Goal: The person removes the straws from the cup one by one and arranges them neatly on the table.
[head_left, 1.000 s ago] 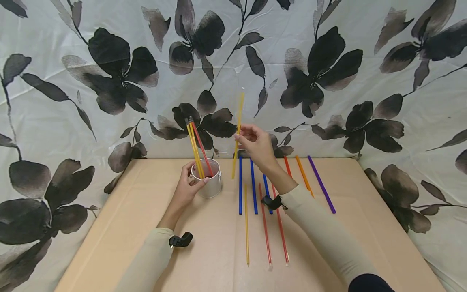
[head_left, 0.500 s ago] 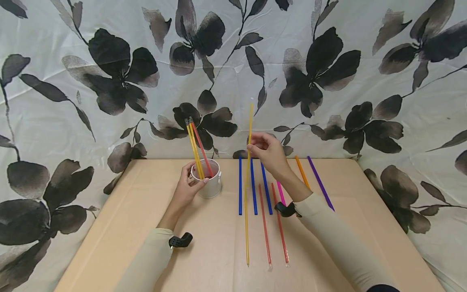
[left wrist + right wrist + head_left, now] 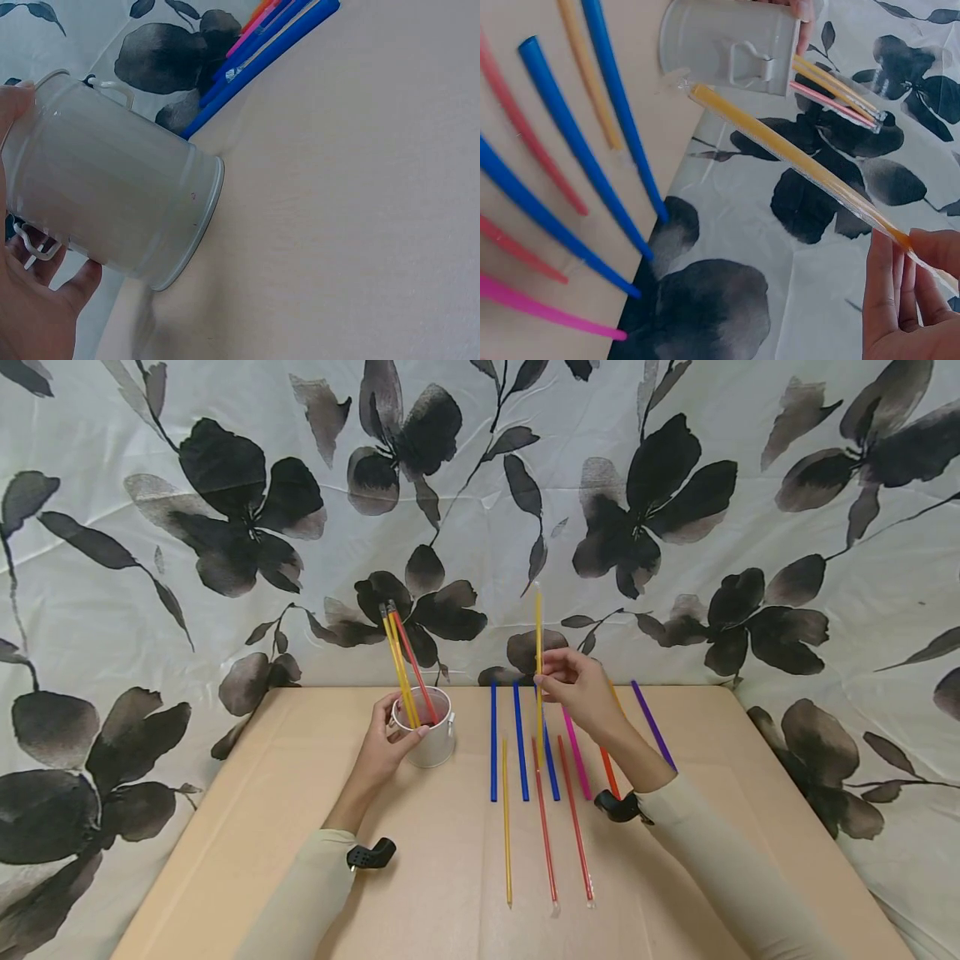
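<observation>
My left hand (image 3: 381, 745) grips the side of a small white metal bucket (image 3: 435, 747) standing at the table's back left. Two yellow sticks (image 3: 397, 664) and a red one (image 3: 412, 652) lean inside it; clear wrapping shows on them in the right wrist view. Between thumb and fingertips, my right hand (image 3: 576, 689) pinches a yellow straw (image 3: 780, 150) in a clear wrapper. It is held nearly upright above the blue straws (image 3: 519, 743), to the right of the bucket. In the left wrist view the bucket (image 3: 112, 172) shows its bare outer wall and small handle.
Below the blue straws lie a thin yellow stick (image 3: 507, 827) and two red wrapped straws (image 3: 576, 827). Pink (image 3: 576, 752), orange (image 3: 609, 772) and purple (image 3: 652, 722) straws are to the right, partly behind my right arm. A floral cloth (image 3: 480, 485) hangs behind the table (image 3: 420, 877).
My right hand has moved right and down in the head view, carrying the yellow straw away from the bucket. The left hand and the bucket have stayed put.
</observation>
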Available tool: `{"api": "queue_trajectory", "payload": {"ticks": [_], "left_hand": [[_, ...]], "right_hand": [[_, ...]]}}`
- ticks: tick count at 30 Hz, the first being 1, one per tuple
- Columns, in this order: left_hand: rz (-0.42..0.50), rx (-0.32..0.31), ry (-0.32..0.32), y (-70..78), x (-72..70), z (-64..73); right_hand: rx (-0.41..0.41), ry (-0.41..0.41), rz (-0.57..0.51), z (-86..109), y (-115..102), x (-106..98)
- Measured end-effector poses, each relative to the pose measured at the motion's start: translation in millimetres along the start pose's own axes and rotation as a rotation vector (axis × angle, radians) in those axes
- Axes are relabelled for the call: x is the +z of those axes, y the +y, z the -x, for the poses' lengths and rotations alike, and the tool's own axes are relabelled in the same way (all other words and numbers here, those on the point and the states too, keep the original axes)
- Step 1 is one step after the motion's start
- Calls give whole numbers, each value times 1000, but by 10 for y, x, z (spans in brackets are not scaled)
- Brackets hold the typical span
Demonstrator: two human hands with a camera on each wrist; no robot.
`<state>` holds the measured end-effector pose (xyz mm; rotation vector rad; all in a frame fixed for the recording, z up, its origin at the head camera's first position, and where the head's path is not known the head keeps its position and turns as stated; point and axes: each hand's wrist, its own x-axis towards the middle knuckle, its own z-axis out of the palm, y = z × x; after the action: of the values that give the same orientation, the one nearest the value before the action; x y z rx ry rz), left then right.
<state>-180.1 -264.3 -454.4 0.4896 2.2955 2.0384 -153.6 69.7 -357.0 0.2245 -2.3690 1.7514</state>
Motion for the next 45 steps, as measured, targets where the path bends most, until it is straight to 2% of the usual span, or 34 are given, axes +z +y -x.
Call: {"api": "queue_trajectory", "payload": {"ticks": [15,24,45], "left_hand": [[2,-2,16,-21,41,-45],[0,-5,20,-43,61,-67],[-6,-2,34,-52,95,-105]], "right_hand": [[128,-28,104,169,260,-280],[149,-71,126,277,453,-396],[262,-87,227,479,803,-572]]}}
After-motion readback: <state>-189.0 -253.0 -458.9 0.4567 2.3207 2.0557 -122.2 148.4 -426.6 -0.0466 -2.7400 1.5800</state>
